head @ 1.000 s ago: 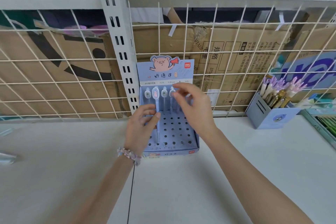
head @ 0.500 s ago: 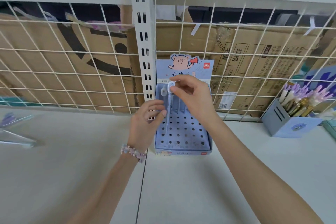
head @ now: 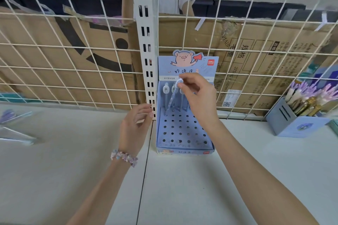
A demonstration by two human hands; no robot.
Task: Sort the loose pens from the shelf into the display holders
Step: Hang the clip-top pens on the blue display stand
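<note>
A blue display holder with a pig card and a grid of holes stands on the white shelf against the wire grid. A few pale pens stand upright in its back row. My right hand pinches the round white cap of another pen, which hangs tilted with its tip near a hole at the holder's back left. My left hand hovers just left of the holder with relaxed fingers and holds nothing; a bead bracelet is on its wrist.
A grey-blue box full of purple and gold pens stands at the right. Clear plastic items lie at the far left. The wire grid and a slotted white upright back the shelf, with cardboard boxes behind.
My right hand has lifted a pen by its cap and tilted it over the back left holes. My left hand let go of the pen and drew away to the left.
</note>
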